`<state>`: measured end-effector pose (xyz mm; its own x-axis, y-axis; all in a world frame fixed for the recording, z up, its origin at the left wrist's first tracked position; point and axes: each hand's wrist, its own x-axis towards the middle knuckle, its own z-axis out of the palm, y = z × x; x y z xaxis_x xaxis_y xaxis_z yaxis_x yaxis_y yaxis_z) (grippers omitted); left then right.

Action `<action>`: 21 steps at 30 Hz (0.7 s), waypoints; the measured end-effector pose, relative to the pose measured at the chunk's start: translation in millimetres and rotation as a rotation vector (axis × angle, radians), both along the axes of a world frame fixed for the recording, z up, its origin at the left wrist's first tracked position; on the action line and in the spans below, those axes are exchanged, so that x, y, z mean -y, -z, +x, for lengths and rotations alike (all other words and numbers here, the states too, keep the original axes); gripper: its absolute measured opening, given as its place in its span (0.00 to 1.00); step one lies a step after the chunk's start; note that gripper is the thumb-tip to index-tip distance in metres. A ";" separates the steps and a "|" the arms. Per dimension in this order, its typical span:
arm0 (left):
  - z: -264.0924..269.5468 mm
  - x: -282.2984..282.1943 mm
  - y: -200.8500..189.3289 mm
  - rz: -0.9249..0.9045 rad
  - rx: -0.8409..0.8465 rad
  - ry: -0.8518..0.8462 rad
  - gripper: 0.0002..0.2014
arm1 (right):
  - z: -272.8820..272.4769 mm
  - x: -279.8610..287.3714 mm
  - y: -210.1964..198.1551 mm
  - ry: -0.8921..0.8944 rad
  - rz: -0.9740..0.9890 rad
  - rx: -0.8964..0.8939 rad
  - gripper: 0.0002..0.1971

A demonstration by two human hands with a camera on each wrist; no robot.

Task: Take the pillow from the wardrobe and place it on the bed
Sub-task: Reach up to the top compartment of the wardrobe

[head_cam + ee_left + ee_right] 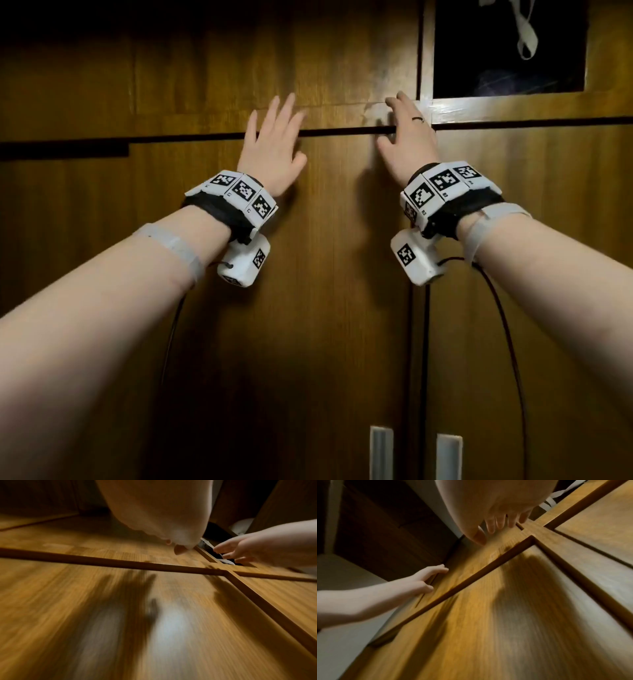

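The wooden wardrobe (325, 308) fills the head view, and no pillow shows plainly. My left hand (274, 144) lies flat with straight, spread fingers on the shut upper door (205, 68), across the dark horizontal gap (335, 132). My right hand (406, 133) has its fingers stretched to that door's right edge, by a bit of pale tape (375, 111), and holds nothing. In the right wrist view the right hand's fingertips (500, 524) touch the wood. The left wrist view shows the left hand (154, 513) and the right hand (240, 550) at the dark opening.
Up at the right an open dark compartment (507, 61) has a white strap (525, 31) hanging in it; something pale (240, 524) lies inside. The two lower doors are shut, with pale handles (381, 452) (448, 455) low down. Cables hang from both wrists.
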<state>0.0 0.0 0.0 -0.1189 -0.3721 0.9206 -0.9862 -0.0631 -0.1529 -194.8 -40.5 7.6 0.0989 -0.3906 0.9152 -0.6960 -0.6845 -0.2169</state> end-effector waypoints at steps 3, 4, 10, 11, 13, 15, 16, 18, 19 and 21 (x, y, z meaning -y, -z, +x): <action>15.1 18.3 -14.9 0.051 -0.030 0.006 0.28 | 11.5 21.6 -11.8 0.097 -0.031 -0.004 0.30; 18.7 23.6 -17.1 0.069 -0.031 0.009 0.28 | 15.0 26.4 -13.0 0.133 -0.016 0.004 0.30; 51.6 38.4 -28.3 -0.059 0.022 0.027 0.27 | 42.2 34.4 -21.7 0.275 -0.063 0.029 0.26; 54.7 38.8 -29.3 -0.071 0.027 0.031 0.26 | 45.2 33.8 -22.9 0.285 -0.076 0.033 0.26; 58.2 39.3 -30.5 -0.103 0.056 0.029 0.25 | 50.0 31.3 -23.6 0.296 -0.104 0.034 0.24; 65.0 38.4 -32.5 -0.119 0.093 0.000 0.24 | 53.1 30.4 -22.7 0.294 -0.142 0.033 0.22; 70.7 37.1 -34.4 -0.123 0.111 -0.024 0.24 | 55.1 31.3 -23.2 0.287 -0.164 0.029 0.21; 86.0 32.9 -35.6 -0.110 0.129 -0.079 0.24 | 62.1 33.6 -22.8 0.274 -0.197 0.026 0.21; 92.8 31.1 -35.1 -0.105 0.135 -0.099 0.25 | 67.1 34.8 -22.7 0.268 -0.213 0.026 0.21; 104.2 27.1 -33.9 -0.106 0.123 -0.125 0.24 | 82.0 35.5 -24.2 0.266 -0.230 0.008 0.22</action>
<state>104.2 -27.1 33.9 -0.1918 -0.2923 0.9369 -0.9440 -0.2062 -0.2576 -112.9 -75.9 31.8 0.0140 -0.1856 0.9825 -0.8553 -0.5112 -0.0844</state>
